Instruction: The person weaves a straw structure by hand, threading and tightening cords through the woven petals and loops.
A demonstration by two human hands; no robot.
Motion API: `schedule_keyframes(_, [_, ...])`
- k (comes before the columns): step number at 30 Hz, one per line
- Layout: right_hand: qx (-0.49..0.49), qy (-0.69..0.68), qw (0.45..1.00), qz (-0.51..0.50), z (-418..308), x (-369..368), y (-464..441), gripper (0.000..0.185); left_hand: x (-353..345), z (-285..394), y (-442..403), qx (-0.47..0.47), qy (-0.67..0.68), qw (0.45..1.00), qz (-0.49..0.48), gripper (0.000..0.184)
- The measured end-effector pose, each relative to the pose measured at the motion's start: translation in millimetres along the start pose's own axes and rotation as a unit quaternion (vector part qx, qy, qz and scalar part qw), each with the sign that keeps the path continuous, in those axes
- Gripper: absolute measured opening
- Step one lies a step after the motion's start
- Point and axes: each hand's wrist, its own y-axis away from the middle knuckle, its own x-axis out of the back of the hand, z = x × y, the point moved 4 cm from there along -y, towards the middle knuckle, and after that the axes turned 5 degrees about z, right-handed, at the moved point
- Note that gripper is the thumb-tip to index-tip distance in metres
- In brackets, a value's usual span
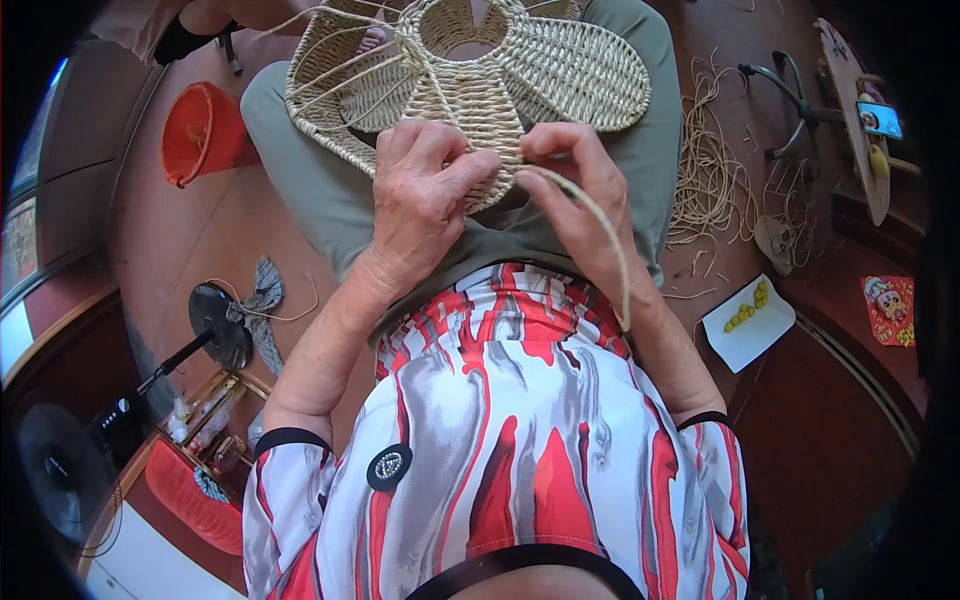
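Observation:
A woven straw piece (575, 75) with petal-shaped panels around a round open centre rests across my lap. My left hand (428, 190) is closed on the edge of the panel nearest me, its thumb pressed along the weave. Close beside it, my right hand (580, 180) pinches a straw cord (608, 235) between thumb and fingers. The cord runs from the panel's edge and its loose end curves down over my right forearm. On the left, another panel shows bare frame and several straight cords stretched across it. My fingers hide part of the panel's tip.
A red bucket (205, 135) stands on the floor at left. Loose cord (705, 165) lies heaped at right, near a white sheet (748, 322) with yellow-green fruit (745, 308). A fan (65, 470) stands at lower left; a phone (880, 120) is at far right.

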Motion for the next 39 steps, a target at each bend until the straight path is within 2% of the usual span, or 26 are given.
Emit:
schedule_keyframes(1, [-0.113, -0.135, 0.984, 0.013, 15.8, -2.8, 7.2, 0.023, 0.0, -0.1, 0.8, -0.002, 0.000, 1.000, 0.000, 0.034])
schedule_keyframes(2, [-0.222, -0.266, 0.938, 0.028, 27.5, -5.3, 13.6, 0.022, -0.3, -0.5, 2.0, -0.004, 0.001, 1.000, -0.001, 0.034])
schedule_keyframes(3, [-0.239, -0.268, 0.933, -0.010, 28.9, -5.2, 14.4, 0.022, -1.0, -0.2, 2.9, -0.007, 0.002, 1.000, -0.001, 0.033])
schedule_keyframes(6, [-0.327, -0.330, 0.884, -0.044, 40.0, -15.4, 18.8, 0.026, -0.9, 1.4, 1.3, 0.007, 0.000, 1.000, -0.012, 0.032])
schedule_keyframes(10, [-0.299, -0.336, 0.890, -0.076, 37.3, -20.9, 14.1, 0.032, -0.7, 1.7, 0.6, 0.016, 0.001, 1.000, -0.013, 0.031])
schedule_keyframes(12, [-0.320, -0.372, 0.866, -0.097, 45.4, -27.4, 13.6, 0.031, -2.9, 0.5, 0.9, 0.012, 0.004, 1.000, -0.004, 0.031])
schedule_keyframes(15, [-0.340, -0.409, 0.841, -0.101, 54.8, -36.5, 15.4, 0.030, -3.7, 5.1, -2.2, 0.003, -0.007, 0.999, -0.033, 0.024])
schedule_keyframes(18, [-0.346, -0.420, 0.834, -0.091, 61.7, -43.6, 17.5, 0.029, 0.5, 5.7, -6.6, 0.002, -0.015, 0.997, -0.078, 0.031])
schedule_keyframes(19, [-0.348, -0.420, 0.834, -0.085, 62.9, -43.4, 19.1, 0.029, 2.2, 4.7, -7.5, -0.004, -0.004, 0.997, -0.072, 0.034])
schedule_keyframes(22, [-0.349, -0.409, 0.840, -0.074, 60.7, -44.7, 17.8, 0.027, 4.0, -5.8, -3.3, 0.035, 0.061, 0.997, 0.038, 0.034])
schedule_keyframes(25, [-0.314, -0.248, 0.909, -0.117, 63.1, -50.9, 15.3, 0.024, 10.5, -8.7, -17.6, 0.071, 0.134, 0.984, 0.096, 0.031])
schedule_keyframes(27, [-0.229, -0.210, 0.943, -0.121, 57.7, -63.5, 13.3, 0.024, 5.2, -5.9, -33.8, 0.080, 0.170, 0.976, 0.107, 0.025])
schedule_keyframes(28, [-0.185, -0.190, 0.956, -0.123, 56.5, -67.5, 11.5, 0.024, 5.4, -10.4, -33.7, 0.134, 0.197, 0.964, 0.115, 0.025])
schedule_keyframes(29, [-0.186, -0.180, 0.958, -0.124, 52.3, -66.7, 10.3, 0.024, 7.9, -14.0, -32.9, 0.187, 0.225, 0.948, 0.125, 0.024])
schedule_keyframes(31, [-0.244, -0.297, 0.919, -0.091, 59.1, -70.0, 16.8, 0.025, 20.5, -24.2, -25.0, 0.252, 0.257, 0.917, 0.172, 0.022])
schedule_keyframes(34, [-0.321, -0.389, 0.860, -0.078, 73.7, -72.5, 22.8, 0.032, 38.6, -31.0, 0.7, 0.130, 0.074, 0.983, 0.104, 0.020])
schedule_keyframes(38, [-0.343, -0.476, 0.803, -0.106, 64.1, -76.3, 18.6, 0.038, 20.1, -9.5, 11.7, 0.098, 0.026, 0.994, 0.028, 0.016])
schedule_keyframes(39, [-0.339, -0.494, 0.793, -0.112, 62.9, -78.1, 17.7, 0.039, 17.0, -9.2, 12.1, 0.099, 0.021, 0.994, 0.041, 0.017])
